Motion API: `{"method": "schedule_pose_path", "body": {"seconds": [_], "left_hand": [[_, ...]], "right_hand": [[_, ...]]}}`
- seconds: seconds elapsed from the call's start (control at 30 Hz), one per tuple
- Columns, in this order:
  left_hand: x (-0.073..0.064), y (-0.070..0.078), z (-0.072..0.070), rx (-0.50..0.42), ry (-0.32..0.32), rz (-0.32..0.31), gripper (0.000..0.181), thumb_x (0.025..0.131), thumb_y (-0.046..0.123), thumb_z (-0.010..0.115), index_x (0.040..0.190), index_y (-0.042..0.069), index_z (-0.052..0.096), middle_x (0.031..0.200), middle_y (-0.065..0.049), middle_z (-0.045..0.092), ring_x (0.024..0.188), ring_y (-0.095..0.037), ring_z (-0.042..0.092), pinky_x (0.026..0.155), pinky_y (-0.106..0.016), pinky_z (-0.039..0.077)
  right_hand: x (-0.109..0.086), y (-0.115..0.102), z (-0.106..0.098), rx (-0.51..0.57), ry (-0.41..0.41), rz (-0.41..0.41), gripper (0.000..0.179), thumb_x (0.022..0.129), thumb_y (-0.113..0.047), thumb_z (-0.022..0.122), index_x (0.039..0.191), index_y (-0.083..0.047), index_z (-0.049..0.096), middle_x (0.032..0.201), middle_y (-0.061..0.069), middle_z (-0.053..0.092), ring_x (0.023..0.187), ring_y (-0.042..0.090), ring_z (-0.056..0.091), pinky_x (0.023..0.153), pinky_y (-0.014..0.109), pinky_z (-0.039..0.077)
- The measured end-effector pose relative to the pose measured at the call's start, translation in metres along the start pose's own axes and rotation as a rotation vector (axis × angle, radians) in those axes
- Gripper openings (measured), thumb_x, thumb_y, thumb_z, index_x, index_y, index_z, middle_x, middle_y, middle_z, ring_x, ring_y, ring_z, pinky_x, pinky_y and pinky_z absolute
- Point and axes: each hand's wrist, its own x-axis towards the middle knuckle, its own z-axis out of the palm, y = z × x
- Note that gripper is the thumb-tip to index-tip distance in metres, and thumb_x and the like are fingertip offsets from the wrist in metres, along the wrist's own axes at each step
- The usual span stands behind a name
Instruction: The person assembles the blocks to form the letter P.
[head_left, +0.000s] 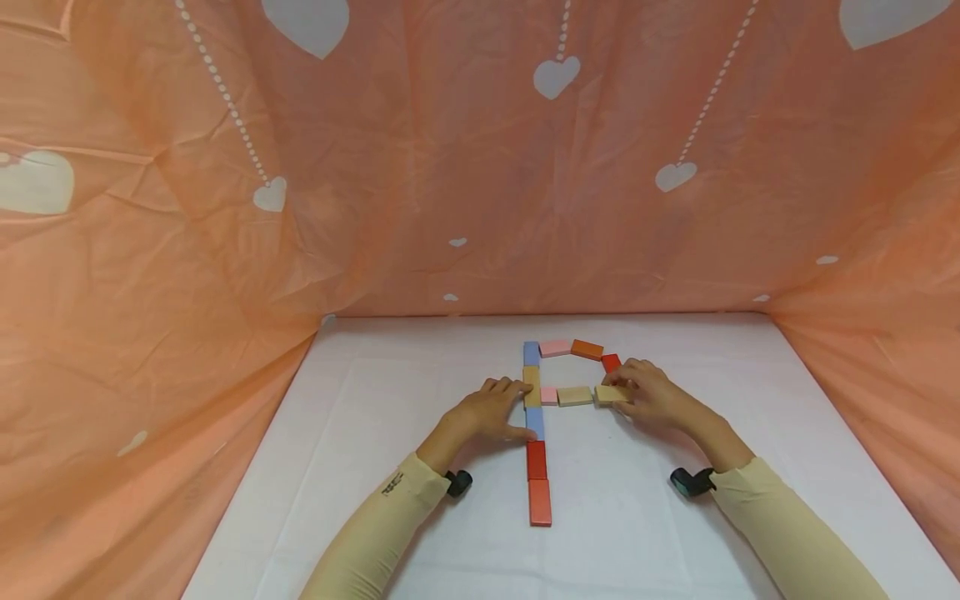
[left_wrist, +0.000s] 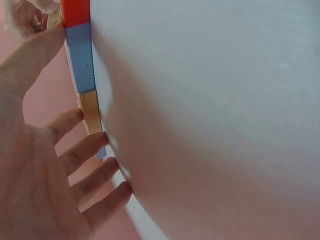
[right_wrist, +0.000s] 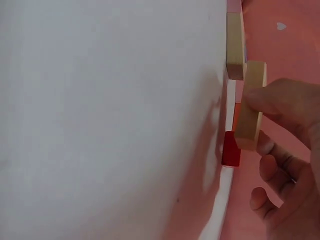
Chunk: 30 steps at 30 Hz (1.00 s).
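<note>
Wooden blocks form an outline like a letter P on the white table. My right hand [head_left: 654,397] pinches a plain wooden block [right_wrist: 249,122] between thumb and fingers. This block appears slightly raised in the right wrist view, beside another plain block [head_left: 575,396] in the lower crossbar. A red block [head_left: 611,362] stands just beyond it, partly covered by the hand. My left hand [head_left: 491,410] spreads its fingers along the upright column, touching its tan block [head_left: 532,379] and, with the thumb, the lower blue block [head_left: 534,421].
Two red blocks [head_left: 537,460] end the column toward me. A blue block [head_left: 531,353], a pink block [head_left: 555,347] and an orange block [head_left: 587,349] make the far edge. Another pink block [head_left: 549,396] joins the crossbar. Orange cloth [head_left: 480,208] with hearts hangs around the white table [head_left: 375,500].
</note>
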Motion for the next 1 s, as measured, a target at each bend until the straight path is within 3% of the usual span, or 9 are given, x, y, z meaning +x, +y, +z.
{"method": "schedule_pose_path", "body": {"seconds": [0.3,1.0], "left_hand": [[0.0,0.001,0.0,-0.005,0.001,0.002,0.089,0.093,0.062,0.077,0.163,0.02,0.041,0.161,-0.009,0.046,0.146,-0.031,0.044,0.116,-0.05,0.047],[0.002,-0.001,0.002,-0.001,0.004,-0.003,0.089,0.092,0.061,0.078,0.163,0.02,0.042,0.163,-0.009,0.045,0.147,-0.031,0.043,0.117,-0.05,0.047]], "right_hand": [[0.008,0.003,0.002,-0.003,0.002,0.023,0.028,0.088,-0.003,0.085,0.112,-0.012,0.076,0.106,0.005,0.057,0.102,0.026,0.051,0.089,0.042,0.044],[0.016,0.004,0.005,0.01,-0.036,0.06,0.028,0.09,0.0,0.082,0.114,-0.013,0.076,0.114,0.008,0.056,0.111,0.031,0.05,0.094,0.044,0.046]]}}
